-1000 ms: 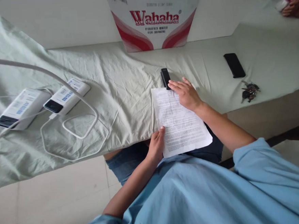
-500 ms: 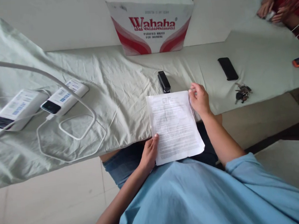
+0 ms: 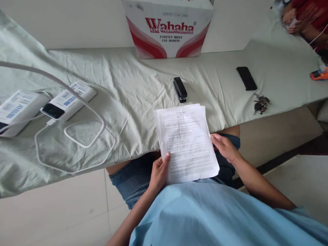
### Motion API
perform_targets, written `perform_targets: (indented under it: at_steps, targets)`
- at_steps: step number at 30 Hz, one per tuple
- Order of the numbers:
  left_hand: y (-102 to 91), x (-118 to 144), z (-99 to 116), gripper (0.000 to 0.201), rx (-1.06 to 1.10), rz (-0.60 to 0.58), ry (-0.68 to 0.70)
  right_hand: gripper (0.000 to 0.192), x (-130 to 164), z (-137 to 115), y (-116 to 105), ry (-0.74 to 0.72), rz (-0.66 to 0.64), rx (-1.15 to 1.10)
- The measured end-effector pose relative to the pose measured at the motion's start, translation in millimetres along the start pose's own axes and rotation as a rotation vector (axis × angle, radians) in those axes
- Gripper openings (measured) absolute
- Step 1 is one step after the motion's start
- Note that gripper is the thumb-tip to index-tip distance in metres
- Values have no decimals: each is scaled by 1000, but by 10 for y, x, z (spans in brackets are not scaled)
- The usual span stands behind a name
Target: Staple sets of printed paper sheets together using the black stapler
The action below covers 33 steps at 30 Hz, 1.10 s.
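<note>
A stack of printed paper sheets lies tilted over my lap, its top end by the table's front edge. The sheets overlap unevenly, with another page showing along the left side. My left hand is closed on the lower left edge, thumb on top and the other fingers hidden underneath. At the right edge, my right hand has its fingers stretched out, their tips against or very near the paper. Just beyond the top of the sheets stands a black stapler on the cloth.
A Wahaha water carton stands at the back of the cloth-covered table. Two white power banks with looping cables lie left. A black phone and keys lie right. Another person's hands are at the far right.
My right hand has moved down from the sheets' upper right corner to the middle of their right edge. The sheets have shifted slightly left, fanning out at the left side.
</note>
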<state>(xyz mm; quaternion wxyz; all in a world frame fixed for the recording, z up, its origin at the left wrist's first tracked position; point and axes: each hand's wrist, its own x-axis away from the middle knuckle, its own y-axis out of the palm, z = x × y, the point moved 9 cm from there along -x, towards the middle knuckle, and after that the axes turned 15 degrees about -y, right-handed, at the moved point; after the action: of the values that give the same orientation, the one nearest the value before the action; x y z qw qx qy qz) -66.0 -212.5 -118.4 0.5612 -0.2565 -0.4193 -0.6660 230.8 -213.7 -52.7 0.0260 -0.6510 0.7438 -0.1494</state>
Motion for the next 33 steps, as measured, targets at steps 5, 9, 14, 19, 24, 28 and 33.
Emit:
perform_targets:
  at_steps: [5, 9, 14, 19, 24, 28, 33]
  targets:
    - [27, 20, 26, 58, 62, -17, -2, 52, -23, 17, 60, 16, 159, -116]
    - [-82, 49, 59, 54, 183, 46, -76, 46, -81, -10, 91, -43, 76, -5]
    - [12, 78, 188, 53, 121, -55, -80, 42, -60, -20, -135, -142, 106, 267]
    - [89, 120, 189, 55, 156, -81, -70, 39, 42, 25, -459, -142, 262, 305]
    - [46, 146, 116, 59, 226, -79, -91, 44, 159, 123, -786, -85, 494, 22]
    - [36, 175, 113, 55, 161, -109, -67, 48, 186, 187, -693, 44, 420, -101]
    - [28, 189, 169, 56, 106, -60, -45, 49, 165, 124, -243, 57, 268, -192]
